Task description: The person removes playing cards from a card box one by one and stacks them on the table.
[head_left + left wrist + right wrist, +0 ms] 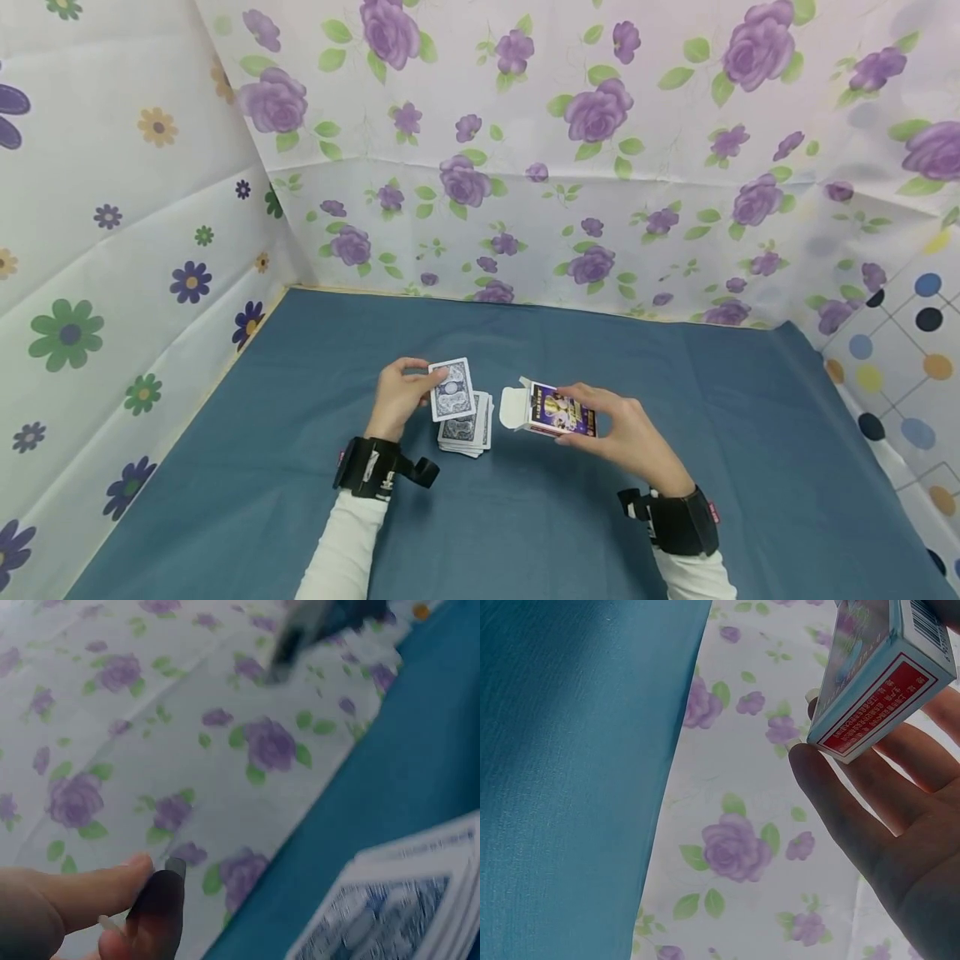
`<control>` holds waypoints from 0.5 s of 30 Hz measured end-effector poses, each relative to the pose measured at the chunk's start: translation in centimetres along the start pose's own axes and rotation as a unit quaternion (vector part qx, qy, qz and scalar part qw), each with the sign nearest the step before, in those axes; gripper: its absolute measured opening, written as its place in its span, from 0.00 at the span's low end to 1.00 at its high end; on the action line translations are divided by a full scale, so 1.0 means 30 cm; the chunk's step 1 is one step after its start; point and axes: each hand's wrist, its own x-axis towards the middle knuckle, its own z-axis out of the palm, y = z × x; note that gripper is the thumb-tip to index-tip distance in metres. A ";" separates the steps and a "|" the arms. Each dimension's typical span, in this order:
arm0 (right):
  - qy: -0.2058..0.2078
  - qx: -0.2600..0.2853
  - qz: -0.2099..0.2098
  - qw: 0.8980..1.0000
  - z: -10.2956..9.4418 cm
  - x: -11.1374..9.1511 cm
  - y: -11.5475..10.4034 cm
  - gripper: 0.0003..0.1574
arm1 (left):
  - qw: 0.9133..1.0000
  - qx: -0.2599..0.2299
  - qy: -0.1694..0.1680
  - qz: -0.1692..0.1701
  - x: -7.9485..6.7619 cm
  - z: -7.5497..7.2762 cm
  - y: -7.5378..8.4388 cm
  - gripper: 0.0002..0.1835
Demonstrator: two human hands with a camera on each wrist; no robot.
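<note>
In the head view my left hand [400, 397] pinches a playing card [452, 390] between thumb and fingers, its patterned back facing up. Whether a single card or a few are in that grip, I cannot tell. Just below it lies a slightly uneven stack of playing cards [463, 431], partly covered by the held card. My right hand [622, 429] grips a card box [562, 410], thumb and fingers on opposite sides. The box's white flap [513, 407] stands open toward the stack. In the right wrist view the box's closed end [877, 705] shows red and white print.
A blue cloth [540, 525] covers the table. Behind it hangs a white sheet with purple roses [525, 179]. Another flowered sheet [112, 275] stands on the left, and a dotted sheet [911, 400] on the right. Black straps [367, 468] circle both wrists.
</note>
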 end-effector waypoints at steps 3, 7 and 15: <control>-0.001 0.002 0.002 1.000 0.004 0.000 0.005 0.38 | 1.000 0.022 0.017 0.010 0.007 0.005 -0.031 0.17; -0.004 0.002 0.008 1.000 0.009 0.003 0.012 0.37 | 0.998 0.054 0.029 0.022 0.024 0.018 -0.075 0.12; -0.010 0.000 0.013 1.000 0.016 0.009 0.018 0.37 | 0.995 0.093 0.040 0.017 0.112 0.033 -0.207 0.11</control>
